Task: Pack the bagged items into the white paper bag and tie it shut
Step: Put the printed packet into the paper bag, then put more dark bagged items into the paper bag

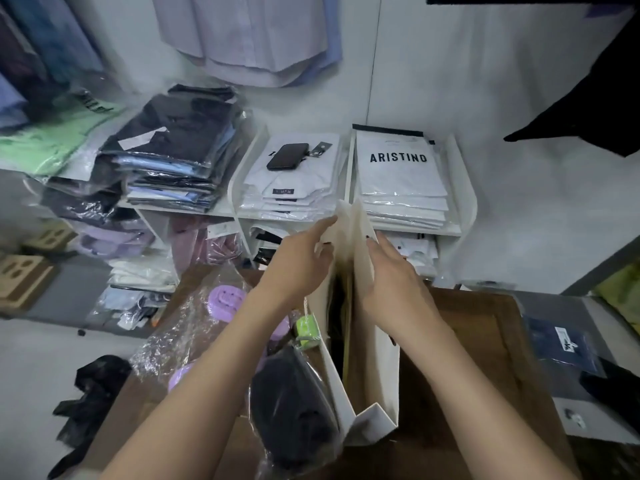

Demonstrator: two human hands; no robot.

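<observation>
Gripping white paper bag [374,375] upright, left hand [298,261] pinching left wall, right hand [394,282] clasping right wall

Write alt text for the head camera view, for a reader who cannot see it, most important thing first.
The left hand and right hand grip opposite top edges of an upright white paper bag on a brown table. A dark bagged item lies left of it; behind, stacks of bagged shirts fill white shelves, a phone on one.
</observation>
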